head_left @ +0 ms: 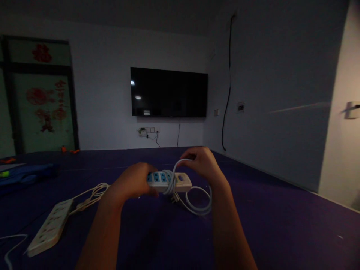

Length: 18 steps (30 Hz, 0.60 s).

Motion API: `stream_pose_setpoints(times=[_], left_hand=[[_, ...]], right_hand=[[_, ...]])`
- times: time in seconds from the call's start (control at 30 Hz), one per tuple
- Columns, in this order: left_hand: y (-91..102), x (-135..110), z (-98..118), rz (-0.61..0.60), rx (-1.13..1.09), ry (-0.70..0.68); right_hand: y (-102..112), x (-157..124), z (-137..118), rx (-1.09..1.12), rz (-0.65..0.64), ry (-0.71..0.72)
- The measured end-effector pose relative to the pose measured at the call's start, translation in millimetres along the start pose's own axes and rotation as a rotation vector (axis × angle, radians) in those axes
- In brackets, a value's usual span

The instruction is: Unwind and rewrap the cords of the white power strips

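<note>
My left hand (134,182) grips the left end of a white power strip (182,182) with blue sockets, held level above the dark purple floor mat (281,217). The strip's white cable (197,204) is wound around its middle and hangs in loops below. My right hand (203,162) is closed on a loop of that cable just above the strip's right end. A second, longer white power strip (50,227) lies flat on the mat to the lower left, and its bundled cord (94,193) lies beside it.
A black television (168,92) hangs on the far white wall above a wall socket (147,131). Blue fabric (25,174) lies at the left edge. A glass door with red decorations (42,97) stands at the far left. A white wall (281,105) runs along the right.
</note>
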<state>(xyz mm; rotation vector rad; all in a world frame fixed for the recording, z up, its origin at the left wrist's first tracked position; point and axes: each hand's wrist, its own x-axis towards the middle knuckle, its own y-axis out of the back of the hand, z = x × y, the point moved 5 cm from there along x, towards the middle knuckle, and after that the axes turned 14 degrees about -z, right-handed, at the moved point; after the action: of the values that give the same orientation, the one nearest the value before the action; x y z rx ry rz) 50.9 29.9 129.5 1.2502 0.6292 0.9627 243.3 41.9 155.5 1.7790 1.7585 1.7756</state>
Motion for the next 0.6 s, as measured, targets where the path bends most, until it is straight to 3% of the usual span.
stream_pose_setpoints(times=[0.1, 0.33, 0.5, 0.6], left_hand=[[-3.1, -9.8, 4.8, -0.122, -0.050, -0.021], [3.5, -18.5, 12.4, -0.216, -0.225, -0.214], [5.5, -13.9, 7.2, -0.213, -0.402, -0.295], [10.3, -11.3, 2.3, -0.114, -0.554, -0.336]], right_hand=[[-10.6, 2.2, 2.4, 0.118, -0.085, 0.004], [-31.1, 9.4, 12.4, 0.488, -0.247, 0.037], [-50.5, 12.6, 22.3, 0.489, -0.294, 0.046], [-60.8, 9.9, 24.4, 0.403, -0.216, 0.072]])
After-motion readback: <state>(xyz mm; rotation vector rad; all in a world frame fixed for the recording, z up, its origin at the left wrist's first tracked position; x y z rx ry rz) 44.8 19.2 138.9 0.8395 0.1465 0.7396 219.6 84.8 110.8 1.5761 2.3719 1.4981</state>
